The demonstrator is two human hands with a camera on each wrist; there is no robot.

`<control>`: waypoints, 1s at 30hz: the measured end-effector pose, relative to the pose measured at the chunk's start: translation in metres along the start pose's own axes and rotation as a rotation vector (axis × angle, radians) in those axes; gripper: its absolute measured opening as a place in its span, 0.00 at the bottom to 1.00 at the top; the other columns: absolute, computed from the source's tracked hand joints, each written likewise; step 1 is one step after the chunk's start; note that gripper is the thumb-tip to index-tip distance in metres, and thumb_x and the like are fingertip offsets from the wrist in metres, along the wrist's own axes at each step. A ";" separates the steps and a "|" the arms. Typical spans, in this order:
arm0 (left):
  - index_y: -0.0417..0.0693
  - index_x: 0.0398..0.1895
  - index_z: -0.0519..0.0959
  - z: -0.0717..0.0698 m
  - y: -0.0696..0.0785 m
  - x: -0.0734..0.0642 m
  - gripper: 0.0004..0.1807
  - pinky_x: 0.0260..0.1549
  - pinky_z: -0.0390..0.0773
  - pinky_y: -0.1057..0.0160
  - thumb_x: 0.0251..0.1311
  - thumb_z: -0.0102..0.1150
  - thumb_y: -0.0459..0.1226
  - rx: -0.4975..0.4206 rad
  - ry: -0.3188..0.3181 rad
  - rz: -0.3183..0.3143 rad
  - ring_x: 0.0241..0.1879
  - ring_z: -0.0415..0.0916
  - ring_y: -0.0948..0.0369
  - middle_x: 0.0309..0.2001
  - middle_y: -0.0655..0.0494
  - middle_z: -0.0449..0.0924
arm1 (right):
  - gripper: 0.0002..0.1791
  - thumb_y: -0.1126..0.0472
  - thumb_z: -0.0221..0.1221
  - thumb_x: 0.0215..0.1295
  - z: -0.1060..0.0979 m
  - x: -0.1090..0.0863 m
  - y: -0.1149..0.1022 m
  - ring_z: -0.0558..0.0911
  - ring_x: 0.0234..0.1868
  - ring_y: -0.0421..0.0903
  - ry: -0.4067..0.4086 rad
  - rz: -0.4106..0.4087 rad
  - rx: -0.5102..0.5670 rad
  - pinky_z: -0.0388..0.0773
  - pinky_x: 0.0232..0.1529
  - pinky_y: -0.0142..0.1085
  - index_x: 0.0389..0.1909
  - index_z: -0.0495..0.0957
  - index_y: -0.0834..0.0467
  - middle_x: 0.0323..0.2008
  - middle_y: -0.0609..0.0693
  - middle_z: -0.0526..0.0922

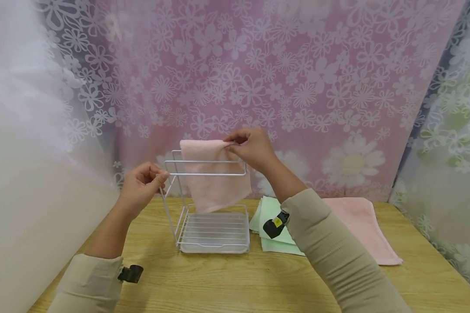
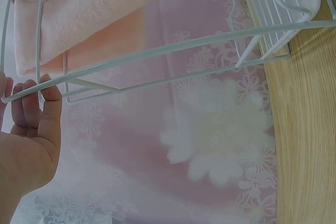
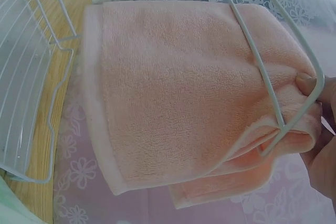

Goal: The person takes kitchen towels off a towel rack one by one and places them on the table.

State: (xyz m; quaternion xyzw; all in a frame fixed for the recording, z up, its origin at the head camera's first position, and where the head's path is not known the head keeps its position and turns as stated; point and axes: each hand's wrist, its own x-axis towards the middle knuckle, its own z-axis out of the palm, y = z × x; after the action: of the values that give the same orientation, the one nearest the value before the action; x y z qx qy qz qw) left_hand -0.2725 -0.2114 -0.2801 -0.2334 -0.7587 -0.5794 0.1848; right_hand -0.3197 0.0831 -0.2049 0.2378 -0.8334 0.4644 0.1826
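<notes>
A white wire rack (image 1: 205, 174) stands on the table, with a tray (image 1: 215, 248) under its lower wires. Over its upper rear bar hangs a pink towel (image 1: 215, 187). My right hand (image 1: 254, 148) pinches the towel's top edge near the rack's right end. In the right wrist view, the towel (image 3: 168, 93) hangs in folds behind the bars, its lower corner loose, with the thumb pressed on the cloth. My left hand (image 1: 139, 189) grips the rack's upper front left corner. The left wrist view shows its fingers (image 2: 50, 108) curled at the wire.
Right of the rack, a light green towel (image 1: 270, 243) lies folded on the wooden table (image 1: 203, 282). Another pink towel (image 1: 360, 221) lies beside it, partly behind the right sleeve. A pink flowered curtain (image 1: 258, 78) hangs close behind the table. White sheeting (image 1: 43, 152) stands on the left.
</notes>
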 end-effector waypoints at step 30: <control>0.31 0.34 0.73 0.001 0.003 0.000 0.10 0.28 0.84 0.64 0.67 0.59 0.32 -0.008 0.002 -0.009 0.25 0.76 0.58 0.25 0.50 0.74 | 0.05 0.65 0.70 0.57 0.000 -0.016 -0.012 0.82 0.39 0.43 -0.006 -0.118 0.088 0.82 0.33 0.34 0.35 0.88 0.57 0.37 0.48 0.86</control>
State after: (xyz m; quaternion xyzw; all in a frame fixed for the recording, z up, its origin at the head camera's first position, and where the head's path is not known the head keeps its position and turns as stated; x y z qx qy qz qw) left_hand -0.2707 -0.2103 -0.2784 -0.2301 -0.7574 -0.5833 0.1819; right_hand -0.3000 0.0815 -0.2047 0.2955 -0.7971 0.4885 0.1965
